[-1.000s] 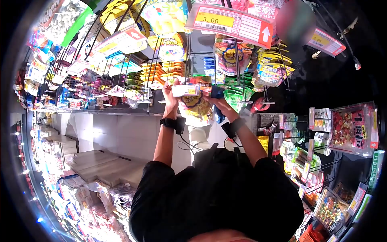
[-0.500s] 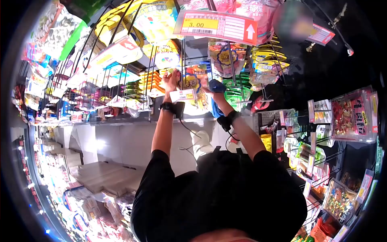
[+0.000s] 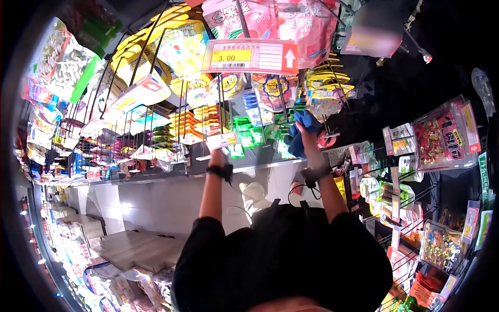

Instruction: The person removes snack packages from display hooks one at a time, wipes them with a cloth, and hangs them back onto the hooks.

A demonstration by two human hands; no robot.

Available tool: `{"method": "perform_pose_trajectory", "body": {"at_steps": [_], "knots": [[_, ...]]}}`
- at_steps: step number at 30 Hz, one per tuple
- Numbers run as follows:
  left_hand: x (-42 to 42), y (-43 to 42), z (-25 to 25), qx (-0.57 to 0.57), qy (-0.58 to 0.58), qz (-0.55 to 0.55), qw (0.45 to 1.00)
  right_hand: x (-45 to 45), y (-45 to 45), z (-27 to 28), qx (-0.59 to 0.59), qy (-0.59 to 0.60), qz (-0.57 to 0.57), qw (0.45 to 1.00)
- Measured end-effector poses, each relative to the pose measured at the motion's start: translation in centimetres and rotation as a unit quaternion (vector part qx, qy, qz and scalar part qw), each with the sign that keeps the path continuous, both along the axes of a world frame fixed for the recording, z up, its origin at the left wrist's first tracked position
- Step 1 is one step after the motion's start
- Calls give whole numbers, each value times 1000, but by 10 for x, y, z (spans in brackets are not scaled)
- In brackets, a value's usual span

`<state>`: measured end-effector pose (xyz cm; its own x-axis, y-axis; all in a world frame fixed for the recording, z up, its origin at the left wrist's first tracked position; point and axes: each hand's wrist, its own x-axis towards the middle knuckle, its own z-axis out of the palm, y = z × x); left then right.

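Note:
My left hand (image 3: 217,155) is below a small white and yellow price tag (image 3: 222,140), with its fingers hidden behind the tag and the rack. My right hand (image 3: 303,130) holds a bunched blue cloth (image 3: 296,141) among the hooks, beside green packets (image 3: 283,148). Above my left hand a bag with a blue and yellow emblem (image 3: 229,83) hangs on the rack. To its right is another bag with a similar round emblem (image 3: 274,92). Orange packets (image 3: 197,123) hang to the left of my left hand.
A large 3.00 price label (image 3: 249,56) juts out above, before pink bags (image 3: 306,31). Many wire hooks with packets extend left. At right hang a clear pack of red sweets (image 3: 442,143) and more goods. The shelf's front edge (image 3: 249,167) crosses below my hands.
The emblem bag that was between my hands now hangs on the rack, out of my hands. My hands have moved apart, the right one further right with the blue cloth. The view has shifted.

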<state>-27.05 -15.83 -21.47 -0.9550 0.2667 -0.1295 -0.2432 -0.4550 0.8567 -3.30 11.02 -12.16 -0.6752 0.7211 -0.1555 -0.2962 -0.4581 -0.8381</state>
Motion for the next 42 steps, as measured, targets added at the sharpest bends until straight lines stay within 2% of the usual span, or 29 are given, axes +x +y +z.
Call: {"method": "perform_pose_trajectory", "body": {"at_steps": [2, 3, 4, 5, 6, 7, 8, 10, 11, 12, 14, 16, 18, 19, 21, 22, 25, 28, 29, 30, 32, 34, 35, 36, 37, 38, 39, 40, 42], "knots": [[21, -7, -44, -324, 23, -145, 935, 12, 6, 1, -178, 83, 51, 979], [38, 6, -34, -194, -101, -200, 955, 24, 6, 7, -80, 47, 63, 994], [54, 22, -16, -203, -130, -253, 937, 40, 0, 17, 20, 6, 75, 997], [65, 41, 3, -218, -91, -277, 932, 52, -12, 26, -62, 33, 84, 994], [69, 60, 14, -230, -53, -300, 924, 68, -13, 6, -66, -9, 98, 993], [63, 78, 12, -275, 61, -288, 915, 84, -13, -17, -70, -49, 114, 990], [53, 101, 5, -316, 177, -272, 892, 97, -21, 7, 22, -138, 99, 985], [30, 148, -15, -282, 195, -223, 912, 120, -26, -41, 53, -164, 47, 984], [27, 168, -5, -321, 241, -153, 903, 130, -29, -24, 133, -118, 27, 984], [27, 188, 1, -356, 285, -84, 886, 144, -28, -29, 36, -123, 55, 990], [23, 215, 12, -343, 201, -69, 915, 169, -32, -7, -133, -111, 89, 981], [23, 237, 23, -353, 210, 0, 912, 189, -27, -23, -125, -120, 38, 984], [25, 247, 27, -314, 219, 43, 923, 212, -16, -31, -228, -48, 74, 970], [29, 252, 27, -386, 227, 51, 893, 213, -20, 4, -140, -133, -25, 981], [30, 251, 31, -527, 240, 80, 811, 224, -16, 25, -206, -107, -19, 973], [27, 241, 32, -442, 267, -78, 853, 228, -15, 28, -240, -94, -8, 966], [50, 246, 50, -420, 326, 15, 847, 229, -6, -5, -242, -113, -24, 963], [45, 241, 48, -499, 364, -60, 784, 228, -6, -20, -203, -139, -30, 969], [49, 239, 50, -485, 364, -20, 795, 225, -15, 8, -189, -137, -20, 972], [65, 231, 80, -527, 363, -54, 767, 225, -12, 3, -202, -106, 16, 974], [81, 217, 100, -499, 393, -54, 770, 224, -8, -9, -226, -50, 90, 969], [84, 199, 101, -449, 380, -105, 802, 216, -16, 23, -221, -97, 74, 968], [87, 186, 99, -425, 443, -102, 782, 211, -7, -2, -255, -109, 53, 959], [102, 174, 118, -375, 336, -178, 845, 208, -4, -2, -241, -74, 41, 967], [125, 160, 139, -339, 313, -180, 869, 204, -2, 0, -228, -38, 28, 972], [132, 150, 128, -299, 315, -194, 880, 201, 1, 4, -216, -3, 11, 976], [157, 135, 156, -292, 269, -230, 888, 201, 4, 25, -152, 75, 17, 985], [178, 125, 170, -288, 270, -216, 893, 199, 5, 34, -170, 97, 1, 981], [199, 102, 193, -363, 291, -254, 848, 196, 8, 42, -204, 141, -32, 968]]}}
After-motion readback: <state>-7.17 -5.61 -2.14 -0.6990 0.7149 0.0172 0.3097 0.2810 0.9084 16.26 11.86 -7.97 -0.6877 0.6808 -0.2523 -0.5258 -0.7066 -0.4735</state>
